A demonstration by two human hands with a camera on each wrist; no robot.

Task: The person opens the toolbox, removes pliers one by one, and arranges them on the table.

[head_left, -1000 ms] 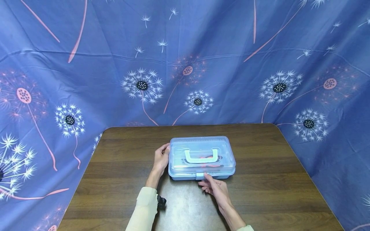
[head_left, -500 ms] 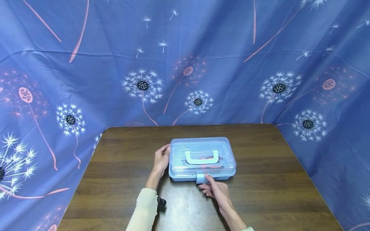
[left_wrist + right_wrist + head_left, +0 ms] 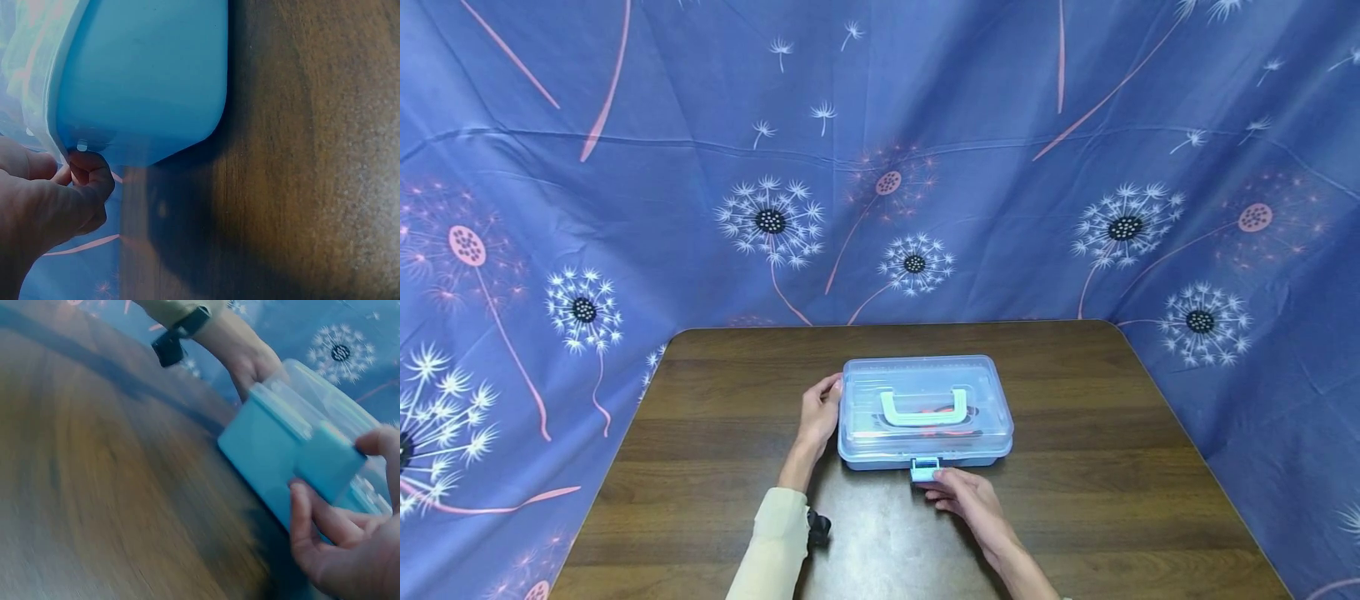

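A toolbox [image 3: 865, 400] with a light blue base, a clear lid and a white carrying handle [image 3: 922, 419] lies on the wooden table. Something with red and dark parts shows through the lid. My left hand [image 3: 817, 417] grips its left end; in the left wrist view the fingers [image 3: 94, 172] curl at the rim near a corner. At the front, my right hand [image 3: 973, 504] pinches the blue latch [image 3: 926, 475] between thumb and fingers. The latch is swung outward, away from the front wall. In the right wrist view the thumb rests at one edge of the latch [image 3: 328, 461].
The brown wooden table [image 3: 1112, 500] extends on both sides of the box. Behind it hangs a blue cloth [image 3: 985, 208] with dandelion prints. A small black device [image 3: 818, 527] sits on the left wrist.
The latch has swung out and down from the front of the toolbox, and my right hand has moved slightly toward me with it. My left hand has stayed at the left end.
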